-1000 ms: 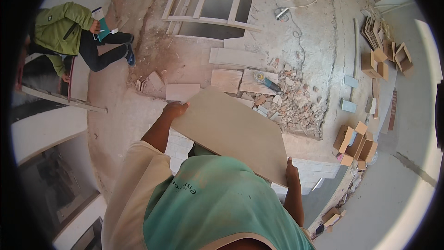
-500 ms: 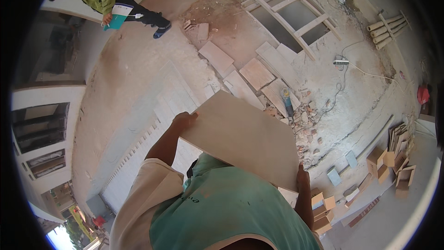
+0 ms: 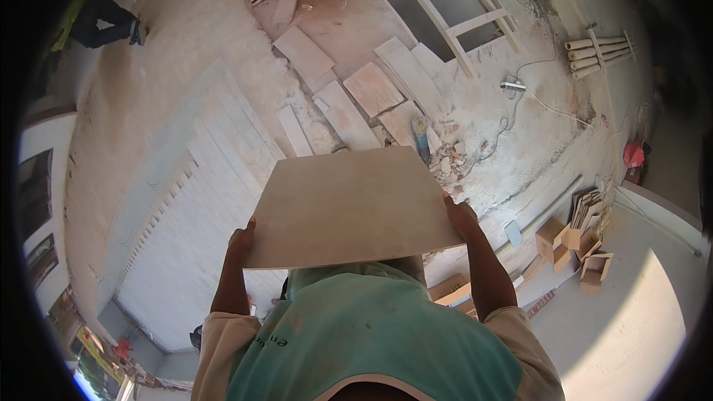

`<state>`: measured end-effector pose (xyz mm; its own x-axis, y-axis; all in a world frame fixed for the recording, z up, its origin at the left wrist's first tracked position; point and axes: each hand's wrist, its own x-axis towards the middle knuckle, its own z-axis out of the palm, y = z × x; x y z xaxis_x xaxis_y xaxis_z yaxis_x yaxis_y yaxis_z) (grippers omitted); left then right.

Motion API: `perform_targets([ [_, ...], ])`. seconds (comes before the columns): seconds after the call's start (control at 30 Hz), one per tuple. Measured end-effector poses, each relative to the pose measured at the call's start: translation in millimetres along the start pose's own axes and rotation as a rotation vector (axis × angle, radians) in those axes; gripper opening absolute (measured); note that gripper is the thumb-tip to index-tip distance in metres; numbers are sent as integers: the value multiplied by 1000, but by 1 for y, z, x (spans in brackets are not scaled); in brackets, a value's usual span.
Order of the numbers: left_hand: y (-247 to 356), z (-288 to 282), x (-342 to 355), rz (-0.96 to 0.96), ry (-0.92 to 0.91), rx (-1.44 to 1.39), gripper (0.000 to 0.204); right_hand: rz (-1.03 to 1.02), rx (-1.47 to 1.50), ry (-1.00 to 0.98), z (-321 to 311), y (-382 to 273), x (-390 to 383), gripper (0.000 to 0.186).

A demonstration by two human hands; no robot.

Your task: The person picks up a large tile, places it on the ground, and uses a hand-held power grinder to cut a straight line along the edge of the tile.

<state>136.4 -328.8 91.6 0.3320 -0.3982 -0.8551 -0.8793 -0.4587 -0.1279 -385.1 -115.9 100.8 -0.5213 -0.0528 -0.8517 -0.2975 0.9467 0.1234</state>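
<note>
A large beige square tile is held in front of my chest, roughly level. My left hand is closed on its left edge, with the thumb along the top. On the opposite edge my right hand grips it, fingers curled beneath and partly hidden. Just beyond the tile's far edge an angle grinder with a blue body lies on the ground beside broken rubble. Several loose tiles lie on the floor farther ahead.
A wooden ladder-like frame spans a floor pit. A power strip with trailing cable lies to the right, near open cardboard boxes. Pale laid flooring stretches along my left. Another person's legs show at far left.
The tile has swung from a slant to nearly square before me, still in both hands. My view has shifted right, and the other person is now mostly out at the left edge.
</note>
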Motion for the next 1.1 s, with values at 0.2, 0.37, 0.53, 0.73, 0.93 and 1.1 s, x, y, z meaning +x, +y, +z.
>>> perform_targets([
  [0.2, -1, 16, 38, 21, -100, -226, 92, -89, -143, 70, -36, -84, 70, 88],
  [0.37, 49, 25, 48, 82, -279, -567, 87, -130, -232, 119, -88, -154, 114, 85],
  [0.53, 91, 48, 90, 50, -339, -716, 83, -143, -273, 109, -127, -214, 165, 84],
  [0.73, 130, 56, 126, -15, -315, -715, 81, -217, -346, 160, -138, -268, 211, 85],
  [0.93, 172, 27, 127, -36, -406, -697, 79, -228, -414, 177, -130, -296, 258, 81],
  [1.1, 129, 41, 167, -18, -524, -832, 77, -281, -368, 91, -138, -310, 262, 85],
])
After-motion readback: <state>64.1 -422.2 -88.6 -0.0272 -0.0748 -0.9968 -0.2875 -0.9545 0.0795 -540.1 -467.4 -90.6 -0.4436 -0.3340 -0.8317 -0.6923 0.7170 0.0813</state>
